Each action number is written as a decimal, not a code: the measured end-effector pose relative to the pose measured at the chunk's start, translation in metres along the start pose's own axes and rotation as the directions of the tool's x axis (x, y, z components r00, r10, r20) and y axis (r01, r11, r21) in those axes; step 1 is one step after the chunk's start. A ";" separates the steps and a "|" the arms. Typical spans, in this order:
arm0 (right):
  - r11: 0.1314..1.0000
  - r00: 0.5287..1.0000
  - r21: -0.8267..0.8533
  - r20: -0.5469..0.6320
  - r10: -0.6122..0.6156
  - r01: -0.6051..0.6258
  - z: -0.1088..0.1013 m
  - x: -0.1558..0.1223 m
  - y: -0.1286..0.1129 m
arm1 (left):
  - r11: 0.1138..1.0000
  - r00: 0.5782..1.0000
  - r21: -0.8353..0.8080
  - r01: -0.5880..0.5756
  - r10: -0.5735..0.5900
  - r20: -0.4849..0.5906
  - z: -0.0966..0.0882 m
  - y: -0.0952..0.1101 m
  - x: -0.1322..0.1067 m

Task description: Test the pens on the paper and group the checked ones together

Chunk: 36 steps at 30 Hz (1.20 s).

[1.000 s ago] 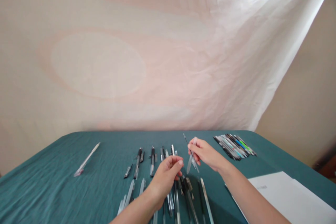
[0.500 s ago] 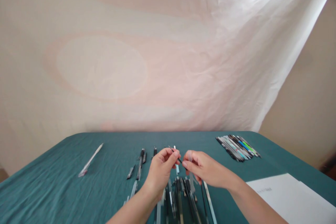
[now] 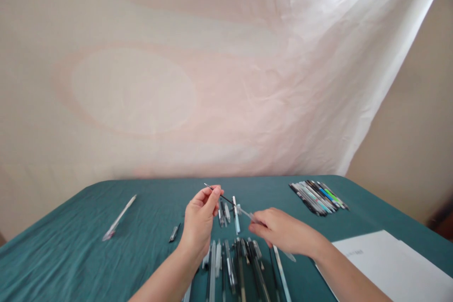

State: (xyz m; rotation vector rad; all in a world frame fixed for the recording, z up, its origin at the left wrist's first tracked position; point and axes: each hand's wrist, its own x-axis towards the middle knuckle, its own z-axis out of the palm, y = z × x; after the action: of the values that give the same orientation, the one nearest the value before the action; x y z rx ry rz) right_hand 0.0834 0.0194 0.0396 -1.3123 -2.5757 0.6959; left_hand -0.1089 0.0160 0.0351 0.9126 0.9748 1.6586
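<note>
My left hand (image 3: 198, 222) pinches a thin dark pen refill (image 3: 228, 199) near its metal-tipped end. The refill slants down to the right, its far end at the mouth of a clear pen barrel (image 3: 247, 214); whether it sits inside is hard to tell. My right hand (image 3: 283, 230) is closed around that barrel, whose other end shows below the palm. Beneath both hands lie several clear and dark pen parts (image 3: 241, 269) side by side. Small pen pieces (image 3: 222, 213) and a white and light-blue pen (image 3: 236, 217) lie just beyond them.
A tight row of pens (image 3: 318, 198) lies at the back right of the green cloth-covered table (image 3: 71, 255). White paper (image 3: 385, 264) is at the right front. On the left are a whitish pen (image 3: 120, 217) and a small dark-and-clear piece (image 3: 174, 233).
My hands have moved apart, the left one up and leftward, the right one slightly rightward. The barrel has swung from upright to slanting, and more of the refill now shows between the hands.
</note>
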 end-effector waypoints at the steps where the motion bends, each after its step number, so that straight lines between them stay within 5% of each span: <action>1: 1.000 1.000 -0.005 0.004 0.003 -0.003 0.000 0.000 0.000 | 1.000 1.000 0.002 0.001 -0.001 0.002 0.001 0.000 -0.001; 14: 0.996 0.998 0.062 -0.017 -0.068 0.069 -0.003 -0.005 -0.007 | 0.999 0.999 0.035 0.015 -0.016 0.036 -0.001 -0.002 0.000; 23: 0.963 0.996 0.257 0.007 -0.091 0.086 -0.004 -0.004 -0.012 | 0.984 0.970 0.133 0.120 -0.145 0.194 0.007 -0.009 -0.017; 36: 0.874 0.986 0.480 0.099 -0.137 0.073 -0.006 -0.002 -0.013 | 0.962 0.914 0.258 0.091 -0.184 0.361 0.017 0.000 -0.029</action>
State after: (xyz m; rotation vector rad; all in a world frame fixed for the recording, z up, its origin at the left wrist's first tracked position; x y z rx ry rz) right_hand 0.0774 0.0127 0.0512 -0.9852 -2.3215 1.3276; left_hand -0.0863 -0.0088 0.0379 1.2434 0.9500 1.1983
